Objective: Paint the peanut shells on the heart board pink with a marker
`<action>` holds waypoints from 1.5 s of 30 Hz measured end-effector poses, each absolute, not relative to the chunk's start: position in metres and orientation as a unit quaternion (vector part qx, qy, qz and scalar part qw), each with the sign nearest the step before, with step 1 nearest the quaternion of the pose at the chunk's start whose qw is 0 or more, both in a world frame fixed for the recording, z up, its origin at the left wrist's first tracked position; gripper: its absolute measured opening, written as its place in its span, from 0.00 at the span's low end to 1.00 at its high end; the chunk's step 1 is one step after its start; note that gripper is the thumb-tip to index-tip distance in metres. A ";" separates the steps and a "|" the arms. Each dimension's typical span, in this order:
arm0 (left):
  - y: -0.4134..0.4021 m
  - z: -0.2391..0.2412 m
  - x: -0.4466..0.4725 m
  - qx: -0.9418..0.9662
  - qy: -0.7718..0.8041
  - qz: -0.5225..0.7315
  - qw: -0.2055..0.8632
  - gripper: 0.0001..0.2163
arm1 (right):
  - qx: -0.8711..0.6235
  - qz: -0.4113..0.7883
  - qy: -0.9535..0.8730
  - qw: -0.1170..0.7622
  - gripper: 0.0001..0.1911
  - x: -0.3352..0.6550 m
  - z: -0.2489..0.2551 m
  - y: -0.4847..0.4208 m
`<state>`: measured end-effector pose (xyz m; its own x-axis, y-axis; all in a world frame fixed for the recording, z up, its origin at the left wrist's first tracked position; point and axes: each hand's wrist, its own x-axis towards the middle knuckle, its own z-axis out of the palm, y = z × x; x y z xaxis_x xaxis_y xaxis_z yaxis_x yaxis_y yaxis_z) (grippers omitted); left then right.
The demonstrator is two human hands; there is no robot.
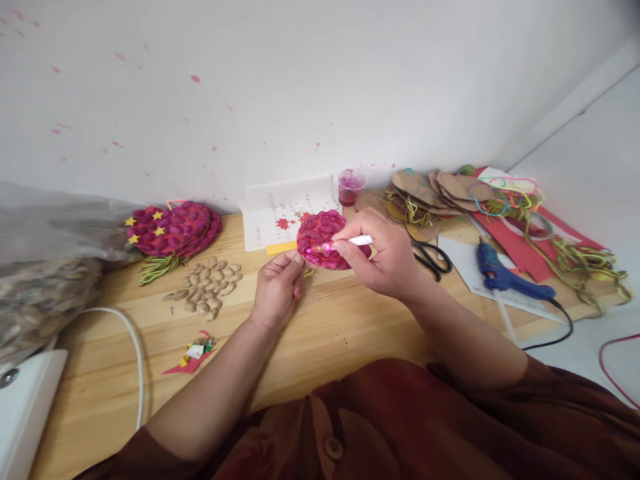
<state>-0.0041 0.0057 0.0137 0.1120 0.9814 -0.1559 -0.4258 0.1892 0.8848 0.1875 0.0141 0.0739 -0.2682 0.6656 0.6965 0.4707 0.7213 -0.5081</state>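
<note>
My left hand point(277, 288) pinches the lower left edge of a round disc covered in magenta-painted shells point(320, 239), holding it tilted above the wooden table point(310, 347). My right hand point(385, 257) is closed around a thin white-handled brush point(350, 242), whose pink tip touches the lower part of the disc. A small cup of pink paint point(351, 186) stands just behind the disc by the wall.
A stack of finished magenta discs with yellow stars point(173, 228) and a pile of peanut shells point(210, 287) lie at left. Scissors point(433, 257), a blue glue gun point(505, 277), cardboard rounds point(435, 193) and coloured strings point(575, 257) lie at right. A plastic bag point(45, 267) sits far left.
</note>
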 end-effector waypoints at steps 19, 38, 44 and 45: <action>0.008 0.008 -0.002 0.351 0.413 0.561 0.626 0.13 | -0.386 0.093 -0.781 0.481 0.02 0.191 0.072 0.016; 0.006 0.004 -0.001 0.421 0.470 0.546 0.551 0.14 | -0.413 0.098 -0.771 0.475 0.02 0.192 0.074 0.014; 0.005 0.006 -0.001 0.426 0.475 0.541 0.548 0.12 | -0.372 0.112 -0.803 0.453 0.01 0.194 0.078 0.015; 0.005 0.006 -0.001 0.426 0.476 0.541 0.548 0.12 | -0.372 0.114 -0.809 0.441 0.02 0.194 0.079 0.015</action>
